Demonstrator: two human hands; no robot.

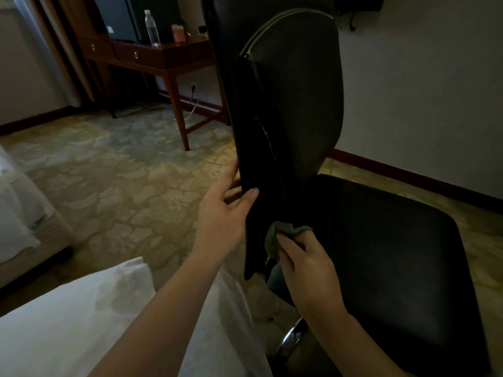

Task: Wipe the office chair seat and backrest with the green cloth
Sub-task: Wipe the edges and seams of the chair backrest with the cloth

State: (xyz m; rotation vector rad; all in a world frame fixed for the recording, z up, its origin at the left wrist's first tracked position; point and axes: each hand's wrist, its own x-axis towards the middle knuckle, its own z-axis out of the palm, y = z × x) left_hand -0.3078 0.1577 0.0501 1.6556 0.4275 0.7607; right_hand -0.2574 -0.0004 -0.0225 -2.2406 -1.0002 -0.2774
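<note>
Spreading across the lower left, nearest the camera, is a white rumpled fabric [68, 322], and both bare forearms reach forward over and beside it. Just beyond, a shiny chrome chair part [292, 338] shows below the right wrist. The right hand [304, 268] has its fingers curled round the crumpled green cloth [283, 232], which bunches out above the knuckles and presses against the bottom of the tall black leather-look backrest [299, 91], right where it meets the wide black padded seat [381, 240]. The cloth sits at the fingertips of that hand and just below and to the right of the left hand [220, 210], apart from it. The left hand clasps the near side edge of the backrest, thumb on the front face, the other fingers reaching behind the edge. The seat stretches away to the right of both hands. Past the chair lies a patterned green-and-beige carpet [109, 172], with the corner of a white bed [16, 213] at the left edge. Farther back stands a dark wooden desk, its tabletop [168, 54] carrying a clear plastic water bottle [152, 28] and a small pink container [178, 32].
</note>
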